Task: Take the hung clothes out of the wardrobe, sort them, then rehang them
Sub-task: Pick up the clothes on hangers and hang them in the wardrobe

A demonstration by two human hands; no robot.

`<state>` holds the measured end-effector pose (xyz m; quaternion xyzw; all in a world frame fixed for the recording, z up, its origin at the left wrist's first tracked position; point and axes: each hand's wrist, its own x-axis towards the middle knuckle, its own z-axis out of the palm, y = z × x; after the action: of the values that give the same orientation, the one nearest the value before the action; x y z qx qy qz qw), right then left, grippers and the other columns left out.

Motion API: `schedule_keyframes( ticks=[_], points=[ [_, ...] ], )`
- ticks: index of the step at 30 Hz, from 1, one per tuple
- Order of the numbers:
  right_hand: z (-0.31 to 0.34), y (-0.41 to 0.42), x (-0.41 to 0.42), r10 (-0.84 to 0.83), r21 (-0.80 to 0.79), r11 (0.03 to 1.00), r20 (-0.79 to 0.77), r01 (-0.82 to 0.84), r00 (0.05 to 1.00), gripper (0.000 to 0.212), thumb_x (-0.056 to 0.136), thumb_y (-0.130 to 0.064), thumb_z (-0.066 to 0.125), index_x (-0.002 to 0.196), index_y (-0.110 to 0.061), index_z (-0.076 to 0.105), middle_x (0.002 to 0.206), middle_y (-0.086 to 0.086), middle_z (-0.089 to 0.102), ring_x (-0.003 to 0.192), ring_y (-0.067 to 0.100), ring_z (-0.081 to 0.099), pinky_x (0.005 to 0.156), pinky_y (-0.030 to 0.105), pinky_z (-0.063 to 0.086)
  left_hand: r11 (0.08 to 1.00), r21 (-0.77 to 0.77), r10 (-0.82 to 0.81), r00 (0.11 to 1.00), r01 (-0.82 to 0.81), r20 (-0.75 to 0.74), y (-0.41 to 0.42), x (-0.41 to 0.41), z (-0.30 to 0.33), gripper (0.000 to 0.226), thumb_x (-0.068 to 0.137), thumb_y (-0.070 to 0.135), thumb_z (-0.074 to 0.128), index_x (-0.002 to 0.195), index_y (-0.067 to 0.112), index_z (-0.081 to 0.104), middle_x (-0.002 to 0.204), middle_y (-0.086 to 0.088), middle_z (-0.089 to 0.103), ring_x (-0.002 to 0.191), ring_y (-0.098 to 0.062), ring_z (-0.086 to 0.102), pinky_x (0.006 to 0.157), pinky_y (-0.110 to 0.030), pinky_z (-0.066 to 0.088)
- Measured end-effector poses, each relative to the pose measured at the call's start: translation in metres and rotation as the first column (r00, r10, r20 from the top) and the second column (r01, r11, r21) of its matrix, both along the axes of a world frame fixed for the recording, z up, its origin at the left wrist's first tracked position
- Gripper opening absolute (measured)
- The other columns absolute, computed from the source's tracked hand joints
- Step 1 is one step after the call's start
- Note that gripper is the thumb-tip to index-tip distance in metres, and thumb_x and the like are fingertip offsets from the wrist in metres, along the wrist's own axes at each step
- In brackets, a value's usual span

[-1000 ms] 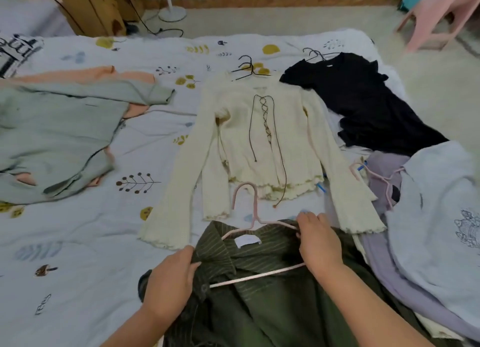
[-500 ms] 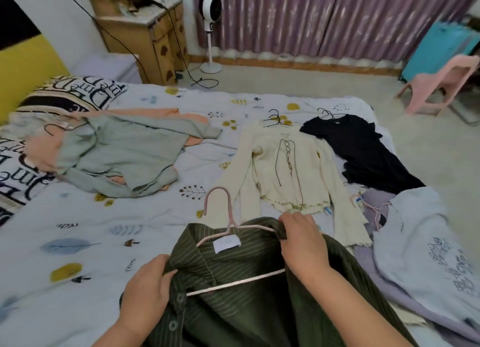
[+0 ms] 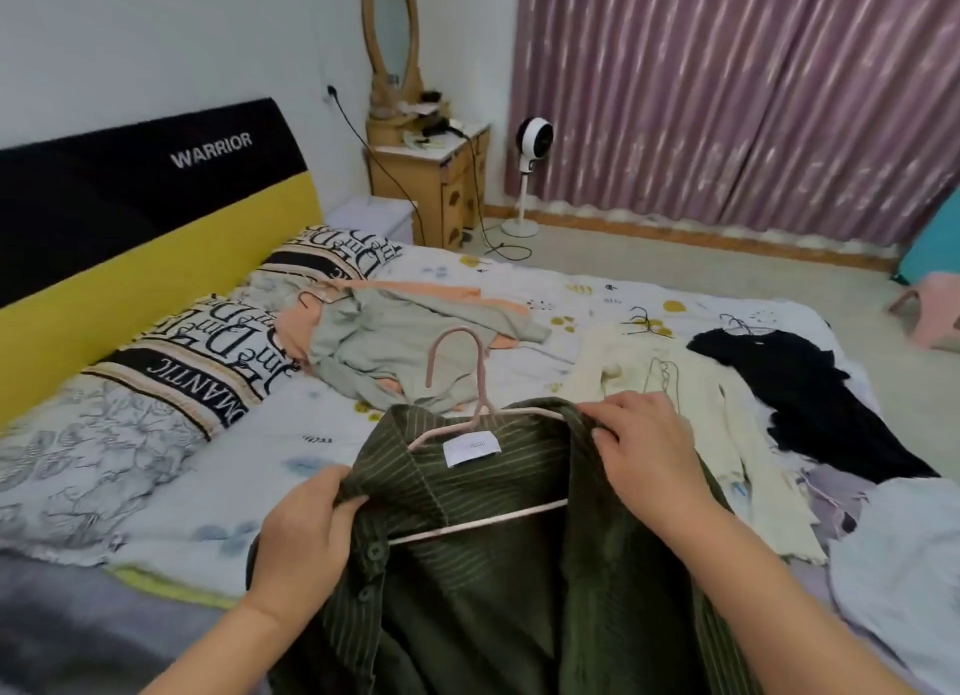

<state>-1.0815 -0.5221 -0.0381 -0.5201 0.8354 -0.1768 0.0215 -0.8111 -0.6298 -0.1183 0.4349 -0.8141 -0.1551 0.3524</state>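
Raised since a moment ago, the green striped shirt (image 3: pixel 498 564) on its pink hanger (image 3: pixel 470 424) now sits higher above the bed (image 3: pixel 270 465). Left hand (image 3: pixel 304 543) fingers curl around the collar's edge; right hand (image 3: pixel 644 450) fingers pinch the opposite shoulder, the hanger's hook between them.

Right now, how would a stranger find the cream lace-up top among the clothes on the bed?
Start at the bed and look toward its foot end, away from the black and yellow headboard. The cream lace-up top lies flat beside the black top. Only it has dark cord laced down the front.
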Motion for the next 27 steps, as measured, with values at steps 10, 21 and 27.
schedule_keyframes(
  ticks=[10, 21, 27],
  points=[
    [0.043, -0.021, 0.046, 0.395, -0.287, 0.905, 0.298, -0.313, 0.869, 0.013, 0.087, -0.011, 0.062, 0.077, -0.019, 0.065, 0.078, -0.002, 0.065, 0.078, 0.016, 0.058, 0.069, 0.025, 0.042, 0.982, -0.047, 0.183, 0.983, -0.184, -0.014, 0.034, 0.090, 0.073, 0.031, 0.078, 0.044, 0.049, 0.100, 0.024, 0.057, 0.085, 0.011, 0.059, 0.080, -0.017, 0.059, 0.065, -0.021, 0.041],
    [0.076, -0.003, 0.149, 0.697, -0.490, 0.680, 0.201, -0.545, 0.688, 0.005, 0.086, -0.014, 0.065, 0.086, -0.017, 0.068, 0.074, -0.005, 0.062, 0.073, 0.012, 0.056, 0.069, 0.030, 0.045, 0.592, -0.069, 0.806, 0.587, -0.803, 0.077, 0.138, 0.115, 0.129, 0.036, 0.076, 0.041, 0.067, 0.093, 0.020, 0.042, 0.101, 0.004, 0.030, 0.102, -0.017, 0.035, 0.083, -0.026, 0.030],
    [0.081, 0.002, 0.202, 0.784, -0.486, 0.604, 0.225, -0.632, 0.578, 0.003, 0.085, -0.015, 0.066, 0.084, -0.016, 0.069, 0.071, -0.002, 0.065, 0.072, 0.016, 0.059, 0.068, 0.033, 0.047, 0.612, 0.258, 0.791, 0.585, -0.748, -0.179, 0.205, 0.199, 0.152, 0.015, 0.089, 0.002, 0.054, 0.085, 0.015, 0.061, 0.083, 0.001, 0.061, 0.080, -0.014, 0.055, 0.071, -0.024, 0.038]
  ],
)
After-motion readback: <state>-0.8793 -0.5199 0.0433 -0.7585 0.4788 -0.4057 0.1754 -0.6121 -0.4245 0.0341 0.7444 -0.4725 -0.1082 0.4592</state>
